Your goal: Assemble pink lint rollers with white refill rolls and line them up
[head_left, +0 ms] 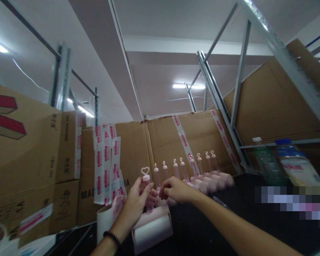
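Observation:
My left hand (pixel 135 203) is closed round a clear pink tube (pixel 149 202) with a pale pink heart-shaped loop on its cap. The tube stands nearly upright over a white and pink roll-shaped piece (pixel 153 229) on the dark table. Just right of the tube, my right hand (pixel 177 190) has its fingers curled together; what they pinch, if anything, is hidden. Behind my hands runs a row of similar looped tubes (pixel 185 172), with pale pink cylinders (pixel 213 183) lying in front of them.
A white cardboard-like roll (pixel 104 222) stands at the left, pink tape beside it. Cardboard walls (pixel 133 149) with strips of printed tape close off the back. At the right stand a green bottle (pixel 269 163) and a blue-lidded container (pixel 296 161). A pen-like object (pixel 221 202) lies on the table.

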`<move>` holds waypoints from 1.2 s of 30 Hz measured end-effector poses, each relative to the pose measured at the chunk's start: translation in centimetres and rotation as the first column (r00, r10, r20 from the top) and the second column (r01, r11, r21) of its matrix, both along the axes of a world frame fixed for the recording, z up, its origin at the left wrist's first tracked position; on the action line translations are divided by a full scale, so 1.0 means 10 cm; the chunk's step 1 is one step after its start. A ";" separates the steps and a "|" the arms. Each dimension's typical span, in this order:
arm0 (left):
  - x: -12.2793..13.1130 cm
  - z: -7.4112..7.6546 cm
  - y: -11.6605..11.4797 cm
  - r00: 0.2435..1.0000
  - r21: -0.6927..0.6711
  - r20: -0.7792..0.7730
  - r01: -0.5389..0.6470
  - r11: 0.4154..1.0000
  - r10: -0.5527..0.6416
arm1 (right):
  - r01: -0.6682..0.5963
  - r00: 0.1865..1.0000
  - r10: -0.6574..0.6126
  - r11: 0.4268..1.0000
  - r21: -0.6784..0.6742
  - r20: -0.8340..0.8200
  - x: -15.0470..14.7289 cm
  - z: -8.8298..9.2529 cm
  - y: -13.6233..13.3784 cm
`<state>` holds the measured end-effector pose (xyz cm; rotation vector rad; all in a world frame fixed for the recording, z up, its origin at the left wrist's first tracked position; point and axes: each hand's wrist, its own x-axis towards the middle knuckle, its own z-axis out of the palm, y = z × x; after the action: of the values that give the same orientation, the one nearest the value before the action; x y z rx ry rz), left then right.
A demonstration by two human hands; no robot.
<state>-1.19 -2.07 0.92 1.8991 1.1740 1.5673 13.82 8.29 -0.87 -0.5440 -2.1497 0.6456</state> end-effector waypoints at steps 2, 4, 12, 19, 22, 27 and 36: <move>0.01 -0.09 0.04 1.000 -0.033 -0.006 -0.003 0.999 0.002 | 0.004 1.000 -0.004 1.000 0.000 0.000 0.00 0.00 -0.02; -0.01 -0.12 0.06 1.000 -0.037 -0.016 -0.005 0.999 0.004 | 0.013 1.000 -0.013 1.000 0.009 -0.005 0.00 0.01 -0.04; -0.38 0.07 0.09 0.976 -0.031 -0.212 -0.065 0.997 0.056 | 0.011 1.000 -0.011 0.997 0.073 0.007 0.05 0.06 -0.17; -0.64 0.01 0.28 0.954 0.076 -0.217 -0.197 0.977 0.209 | -0.153 0.979 0.122 0.969 0.192 0.162 0.06 0.13 -0.50; -0.65 0.02 0.26 0.953 0.102 -0.218 -0.194 0.976 0.212 | -0.181 0.972 0.122 0.935 0.305 0.202 0.01 0.05 -0.59; -0.64 0.04 0.20 0.960 0.111 -0.239 -0.126 0.986 0.150 | -0.213 0.954 0.112 0.907 0.364 0.279 -0.15 -0.16 -0.62; -0.72 0.05 0.19 0.909 0.188 -0.227 -0.311 0.932 0.349 | -0.015 0.959 -0.168 0.773 0.635 0.227 -0.54 -0.28 -0.80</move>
<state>-8.35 -0.12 1.37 2.1383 1.6043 1.6509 8.44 0.27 -3.65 -0.3515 -2.4040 -0.2409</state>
